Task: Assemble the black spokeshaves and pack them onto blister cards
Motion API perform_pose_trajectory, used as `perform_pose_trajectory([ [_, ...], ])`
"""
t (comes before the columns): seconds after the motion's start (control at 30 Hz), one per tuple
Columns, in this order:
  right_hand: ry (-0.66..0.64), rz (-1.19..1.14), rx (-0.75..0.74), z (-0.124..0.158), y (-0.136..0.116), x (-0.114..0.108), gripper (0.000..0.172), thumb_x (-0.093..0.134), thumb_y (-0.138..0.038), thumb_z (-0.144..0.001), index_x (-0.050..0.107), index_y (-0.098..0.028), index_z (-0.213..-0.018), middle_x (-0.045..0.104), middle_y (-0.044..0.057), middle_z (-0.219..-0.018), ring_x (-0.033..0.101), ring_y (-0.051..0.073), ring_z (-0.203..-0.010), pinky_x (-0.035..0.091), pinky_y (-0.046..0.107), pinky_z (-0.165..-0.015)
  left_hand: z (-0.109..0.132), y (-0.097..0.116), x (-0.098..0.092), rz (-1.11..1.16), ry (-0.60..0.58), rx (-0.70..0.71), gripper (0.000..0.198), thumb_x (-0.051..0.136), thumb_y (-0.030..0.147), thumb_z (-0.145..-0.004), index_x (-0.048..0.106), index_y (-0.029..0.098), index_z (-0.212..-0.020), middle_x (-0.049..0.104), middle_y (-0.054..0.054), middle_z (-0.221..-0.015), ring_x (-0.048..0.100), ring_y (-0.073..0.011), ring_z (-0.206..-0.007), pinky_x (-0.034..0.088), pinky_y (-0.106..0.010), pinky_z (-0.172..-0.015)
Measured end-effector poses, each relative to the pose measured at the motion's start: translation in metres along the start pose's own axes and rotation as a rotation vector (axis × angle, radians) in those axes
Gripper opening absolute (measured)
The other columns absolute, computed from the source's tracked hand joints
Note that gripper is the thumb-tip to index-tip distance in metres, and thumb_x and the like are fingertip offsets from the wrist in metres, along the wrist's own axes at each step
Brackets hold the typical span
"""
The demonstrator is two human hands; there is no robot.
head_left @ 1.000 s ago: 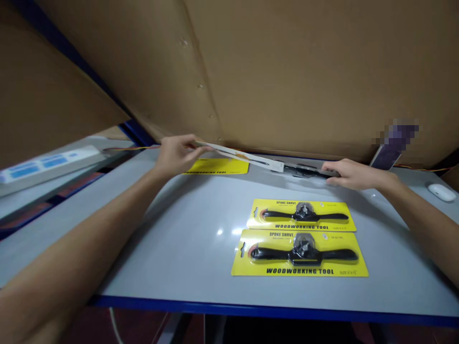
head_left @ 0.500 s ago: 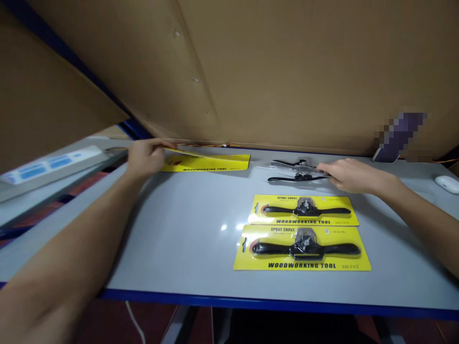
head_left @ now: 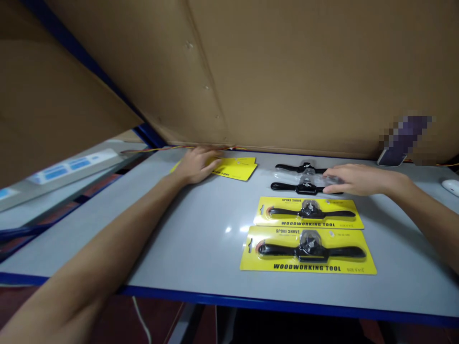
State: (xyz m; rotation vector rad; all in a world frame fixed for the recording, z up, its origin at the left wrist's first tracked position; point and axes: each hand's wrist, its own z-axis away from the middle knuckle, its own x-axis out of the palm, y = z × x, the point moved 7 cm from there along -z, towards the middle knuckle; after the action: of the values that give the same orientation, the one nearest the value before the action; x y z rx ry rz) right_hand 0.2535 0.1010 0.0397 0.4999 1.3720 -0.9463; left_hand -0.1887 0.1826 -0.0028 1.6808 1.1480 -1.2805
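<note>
The left hand lies flat, fingers loosely together, on the yellow cards at the far edge of the grey table, just below the cardboard wall. The right hand covers the right end of the nearer of two loose black tools, fingers stretched along it; whether it grips cannot be told. Two packed tools lie nearer the person, side by side.

Cardboard wall close behind both hands blocks the far side. Bare table nearer than left hand is open. Two packs lie just nearer than right hand. Phone and mouse sit to its right.
</note>
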Motion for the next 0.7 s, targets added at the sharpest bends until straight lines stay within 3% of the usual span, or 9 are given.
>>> perform_pose_trajectory([
  [0.13,0.003,0.020,-0.050,0.000,-0.008,-0.006,0.056,0.049,-0.069,-0.096,0.074,-0.027,-0.123,0.077,0.010,-0.121,0.070,0.034,-0.108,0.052,0.048,-0.091,-0.002,0.034,0.012,0.057,-0.101,0.130,0.082,0.032,0.073,-0.096,0.053,0.018,-0.153,0.046,-0.015,-0.163,0.041,-0.0360,-0.151,0.028,-0.052,-0.125],
  [0.33,0.171,0.016,0.008,0.033,0.005,-0.053,0.060,0.053,-0.067,-0.094,0.069,-0.025,-0.134,0.071,0.011,-0.136,0.065,0.036,-0.121,0.050,0.051,-0.102,-0.003,0.044,0.016,0.119,-0.152,0.106,0.093,0.037,0.085,-0.088,0.055,0.018,-0.151,0.057,-0.016,-0.155,0.053,-0.0384,-0.141,0.034,-0.051,-0.121],
  [0.5,0.251,0.207,0.264,0.096,0.063,-0.059,0.065,0.051,-0.067,-0.091,0.066,-0.015,-0.127,0.070,0.021,-0.129,0.066,0.039,-0.116,0.051,0.053,-0.099,-0.006,0.045,0.012,0.172,-0.132,0.098,0.084,0.046,0.078,-0.087,0.059,0.017,-0.144,0.061,-0.014,-0.149,0.058,-0.0342,-0.135,0.042,-0.042,-0.115],
  [0.7,0.244,0.168,0.583,0.178,0.139,-0.039,0.053,0.057,-0.063,-0.083,0.065,-0.025,-0.118,0.072,0.021,-0.128,0.070,0.039,-0.112,0.052,0.052,-0.098,-0.009,0.046,0.011,0.175,-0.079,0.077,0.083,0.046,0.079,-0.086,0.063,0.019,-0.140,0.063,-0.016,-0.144,0.057,-0.0355,-0.133,0.041,-0.047,-0.115],
])
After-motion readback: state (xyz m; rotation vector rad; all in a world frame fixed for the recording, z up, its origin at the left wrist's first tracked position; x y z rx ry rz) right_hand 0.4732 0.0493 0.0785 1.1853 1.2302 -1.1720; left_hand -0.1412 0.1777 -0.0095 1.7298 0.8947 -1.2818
